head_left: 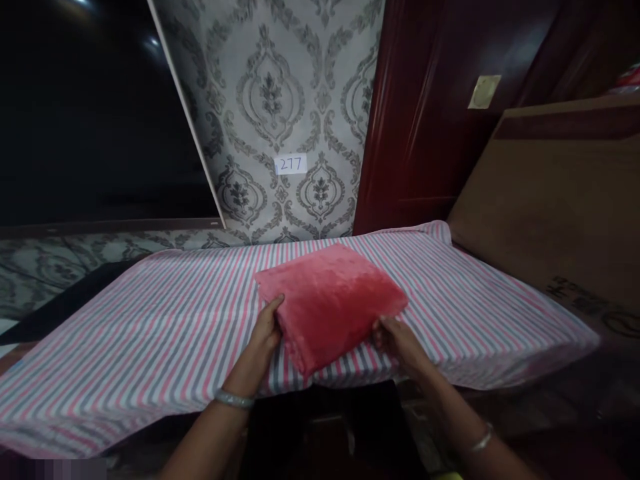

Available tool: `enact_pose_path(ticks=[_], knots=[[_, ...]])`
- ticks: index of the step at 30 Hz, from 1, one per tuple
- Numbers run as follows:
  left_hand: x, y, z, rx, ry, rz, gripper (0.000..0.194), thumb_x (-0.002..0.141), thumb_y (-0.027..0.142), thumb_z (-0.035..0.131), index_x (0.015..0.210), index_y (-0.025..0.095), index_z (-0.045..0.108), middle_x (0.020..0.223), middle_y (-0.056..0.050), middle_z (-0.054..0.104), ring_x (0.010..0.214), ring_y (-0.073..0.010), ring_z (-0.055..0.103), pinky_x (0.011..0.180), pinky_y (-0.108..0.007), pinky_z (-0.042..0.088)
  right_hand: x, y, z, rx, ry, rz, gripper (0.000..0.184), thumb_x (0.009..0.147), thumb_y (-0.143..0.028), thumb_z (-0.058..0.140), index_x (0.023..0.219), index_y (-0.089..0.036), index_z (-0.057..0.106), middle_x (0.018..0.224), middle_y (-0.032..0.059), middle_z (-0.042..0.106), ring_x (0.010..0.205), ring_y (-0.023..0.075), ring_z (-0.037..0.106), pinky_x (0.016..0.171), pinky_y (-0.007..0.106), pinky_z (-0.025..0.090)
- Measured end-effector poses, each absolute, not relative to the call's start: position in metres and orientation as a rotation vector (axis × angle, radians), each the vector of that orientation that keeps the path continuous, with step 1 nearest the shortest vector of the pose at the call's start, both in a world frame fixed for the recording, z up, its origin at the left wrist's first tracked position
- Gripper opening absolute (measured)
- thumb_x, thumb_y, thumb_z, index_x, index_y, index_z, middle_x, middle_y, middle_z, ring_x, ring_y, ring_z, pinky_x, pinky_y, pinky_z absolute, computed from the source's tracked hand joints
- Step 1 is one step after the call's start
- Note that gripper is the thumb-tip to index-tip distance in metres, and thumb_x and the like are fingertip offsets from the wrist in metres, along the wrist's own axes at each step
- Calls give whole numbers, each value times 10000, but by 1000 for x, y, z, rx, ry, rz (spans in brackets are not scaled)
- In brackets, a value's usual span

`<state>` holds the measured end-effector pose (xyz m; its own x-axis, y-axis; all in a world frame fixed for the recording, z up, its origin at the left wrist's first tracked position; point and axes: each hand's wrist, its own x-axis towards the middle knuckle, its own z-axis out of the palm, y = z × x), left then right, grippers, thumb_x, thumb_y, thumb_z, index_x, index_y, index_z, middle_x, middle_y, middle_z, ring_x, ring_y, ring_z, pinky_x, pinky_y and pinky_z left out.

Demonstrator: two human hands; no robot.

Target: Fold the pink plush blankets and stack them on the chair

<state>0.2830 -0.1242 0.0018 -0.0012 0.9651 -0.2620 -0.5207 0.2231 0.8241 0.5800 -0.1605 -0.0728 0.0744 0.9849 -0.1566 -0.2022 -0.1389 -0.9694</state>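
A red plush cloth (pixel 335 303), folded into a thick flat square, lies at an angle on a striped table cover. Its stacked folds show along the left side. My left hand (pixel 267 330) grips that left edge, thumb on top and the other fingers partly hidden below. At the front right edge, my right hand (pixel 395 337) pinches the cloth near its corner, with fingers curled. The front corner of the cloth points toward me, close to the table's front edge.
The pink, grey and white striped cover (pixel 165 327) drapes over the table's front edge. A large dark screen (pixel 100 120) stands at the back left. On the right is a big cardboard box (pixel 560 207). A paper label reading 277 (pixel 291 164) is on the patterned wall.
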Motion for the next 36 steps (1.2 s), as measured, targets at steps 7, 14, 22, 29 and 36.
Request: enact_pose_path(ticks=[7,14,22,29,36], knots=[[315,-128,0,486,798,1446,451,691,257,806,1116,163,686,1151,-99,764,1194,-310,669,1073,-429,525,549,-188,-70,-860,-502,1846,514,751,-641,794,901,-160,690,937,138,733,894,260,720,907,422,568],[301,-155,-2,414,836,1415,451,669,278,830,1081,150,697,1168,-124,756,1200,-339,664,1079,-450,518,538,-215,-83,-766,-326,1919,408,743,-514,855,963,-201,714,1058,110,740,1014,269,711,998,461,541],[313,-179,-11,364,838,1396,494,697,323,837,1151,216,674,1256,-100,724,1225,-335,648,997,-425,565,531,-206,-76,-743,-354,1667,444,762,-615,806,1090,-326,726,1233,29,722,1325,300,559,1074,511,528],[253,-198,-46,414,1120,1262,540,732,276,791,1221,229,566,1075,-86,725,818,-236,730,778,-394,598,525,-204,-90,-837,-242,1631,415,796,-415,819,1178,-295,708,1283,3,702,1244,275,631,1099,482,542],[203,-141,10,1006,1427,1679,445,760,295,765,1184,247,637,1237,-74,676,1216,-246,622,1076,-350,479,522,-204,-90,-835,-168,1667,441,773,-397,847,1168,-260,707,1276,35,706,1241,298,630,1096,478,537]])
